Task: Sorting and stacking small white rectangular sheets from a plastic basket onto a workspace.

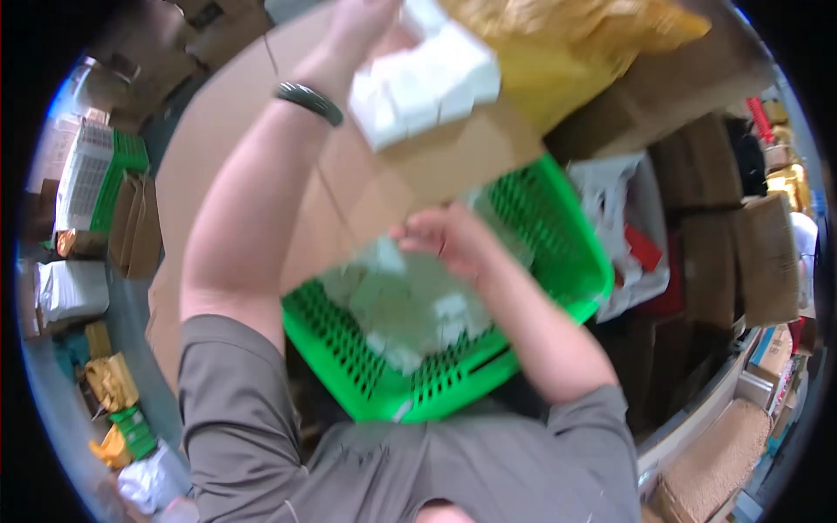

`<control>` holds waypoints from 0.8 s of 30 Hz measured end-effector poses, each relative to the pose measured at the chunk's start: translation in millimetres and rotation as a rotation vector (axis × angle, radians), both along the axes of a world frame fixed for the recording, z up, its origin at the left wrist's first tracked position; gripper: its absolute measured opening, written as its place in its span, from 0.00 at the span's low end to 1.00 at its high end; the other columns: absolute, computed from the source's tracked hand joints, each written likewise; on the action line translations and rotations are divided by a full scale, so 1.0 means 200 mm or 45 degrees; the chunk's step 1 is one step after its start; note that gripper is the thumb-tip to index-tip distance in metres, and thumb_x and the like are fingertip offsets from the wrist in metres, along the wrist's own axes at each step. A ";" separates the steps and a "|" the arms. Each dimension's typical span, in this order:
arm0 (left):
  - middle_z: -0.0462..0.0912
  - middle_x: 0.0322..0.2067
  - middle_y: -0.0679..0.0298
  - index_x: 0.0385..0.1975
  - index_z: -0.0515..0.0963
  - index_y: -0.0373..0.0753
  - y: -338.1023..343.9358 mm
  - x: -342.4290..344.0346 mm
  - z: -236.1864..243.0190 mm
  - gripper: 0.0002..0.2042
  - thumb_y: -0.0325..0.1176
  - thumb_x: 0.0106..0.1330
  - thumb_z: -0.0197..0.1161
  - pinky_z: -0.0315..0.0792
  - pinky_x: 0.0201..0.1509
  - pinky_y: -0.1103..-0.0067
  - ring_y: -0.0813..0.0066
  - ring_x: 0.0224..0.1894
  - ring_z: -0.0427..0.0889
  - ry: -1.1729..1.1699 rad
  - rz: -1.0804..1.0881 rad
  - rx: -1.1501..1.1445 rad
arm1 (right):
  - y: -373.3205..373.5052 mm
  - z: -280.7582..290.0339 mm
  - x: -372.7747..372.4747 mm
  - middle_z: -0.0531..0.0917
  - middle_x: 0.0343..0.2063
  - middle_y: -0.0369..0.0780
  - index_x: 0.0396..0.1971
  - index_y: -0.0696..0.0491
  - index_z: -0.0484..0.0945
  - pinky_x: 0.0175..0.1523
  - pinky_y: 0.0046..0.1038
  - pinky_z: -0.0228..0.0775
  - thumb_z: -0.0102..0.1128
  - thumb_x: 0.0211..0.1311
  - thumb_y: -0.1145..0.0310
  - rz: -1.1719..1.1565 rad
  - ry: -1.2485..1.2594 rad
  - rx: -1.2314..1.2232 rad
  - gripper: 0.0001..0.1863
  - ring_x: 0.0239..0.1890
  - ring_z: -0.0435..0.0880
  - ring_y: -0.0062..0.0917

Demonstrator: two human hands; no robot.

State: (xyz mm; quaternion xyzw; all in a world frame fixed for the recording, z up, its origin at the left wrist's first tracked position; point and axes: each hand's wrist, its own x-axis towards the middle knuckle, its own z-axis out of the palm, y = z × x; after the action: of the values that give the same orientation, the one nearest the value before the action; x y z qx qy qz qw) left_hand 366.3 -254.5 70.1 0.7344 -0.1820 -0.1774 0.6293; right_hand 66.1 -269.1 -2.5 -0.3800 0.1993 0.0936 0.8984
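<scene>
On cardboard [475,144] — white boxes [427,83] beside the left hand [360,24].

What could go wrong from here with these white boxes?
The white boxes sit grouped on the cardboard; a bump might scatter some. The cardboard covers part of the green basket in this view, so boxes could slide in if it tilts. The right hand is near its edge, perhaps risking a scratch.

No wording is being shown legibly. Blurred print is being borne by the white-and-green package [91,179] well left of the right fingers [422,234] and the grey shirt [506,462] below.
</scene>
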 end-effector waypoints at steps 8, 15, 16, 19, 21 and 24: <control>0.82 0.31 0.59 0.33 0.80 0.36 0.77 -1.20 0.16 0.10 0.24 0.50 0.67 0.74 0.36 0.77 0.68 0.32 0.80 -1.147 -0.346 0.022 | -0.05 -0.20 0.03 0.76 0.51 0.47 0.56 0.58 0.68 0.48 0.34 0.75 0.59 0.52 0.70 0.538 0.416 -0.993 0.28 0.47 0.80 0.35; 0.81 0.29 0.60 0.32 0.79 0.33 1.19 -1.63 -0.18 0.06 0.19 0.54 0.63 0.73 0.34 0.81 0.74 0.29 0.79 -0.575 0.072 0.190 | 0.01 -0.61 -0.12 0.77 0.49 0.48 0.52 0.57 0.70 0.57 0.35 0.69 0.69 0.46 0.52 0.989 0.389 -2.070 0.35 0.52 0.76 0.38; 0.81 0.29 0.60 0.32 0.79 0.33 1.19 -1.63 -0.20 0.06 0.18 0.55 0.63 0.73 0.34 0.81 0.74 0.29 0.79 -0.675 0.117 0.120 | 0.03 -0.63 -0.13 0.77 0.49 0.48 0.52 0.58 0.70 0.58 0.34 0.68 0.71 0.44 0.51 0.930 0.453 -2.036 0.38 0.52 0.76 0.38; 0.81 0.29 0.60 0.32 0.79 0.33 1.17 -1.61 -0.20 0.07 0.18 0.55 0.63 0.74 0.34 0.81 0.74 0.29 0.79 -0.587 0.156 0.057 | 0.06 -0.66 -0.14 0.76 0.51 0.48 0.52 0.60 0.71 0.58 0.34 0.68 0.73 0.40 0.50 0.877 0.597 -2.008 0.41 0.52 0.76 0.38; 0.81 0.29 0.60 0.33 0.79 0.33 1.19 -1.60 -0.22 0.06 0.18 0.55 0.62 0.74 0.34 0.81 0.74 0.29 0.79 -0.554 0.188 0.023 | 0.07 -0.66 -0.14 0.77 0.50 0.49 0.51 0.60 0.72 0.57 0.34 0.68 0.73 0.40 0.50 0.793 0.594 -1.999 0.40 0.52 0.77 0.38; 0.81 0.29 0.59 0.33 0.79 0.33 1.21 -1.60 -0.22 0.06 0.19 0.55 0.62 0.74 0.35 0.81 0.73 0.30 0.80 -0.512 0.180 -0.010 | 0.07 -0.64 -0.13 0.79 0.47 0.48 0.46 0.61 0.75 0.55 0.32 0.69 0.73 0.41 0.54 0.680 0.431 -1.917 0.34 0.50 0.78 0.36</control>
State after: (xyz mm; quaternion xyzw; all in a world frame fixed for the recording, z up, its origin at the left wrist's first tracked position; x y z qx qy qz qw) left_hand 46.4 -12.3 26.7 0.7636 -0.2526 0.0178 0.5940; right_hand 40.5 -255.7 -131.5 -0.8972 0.2445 0.2018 0.3075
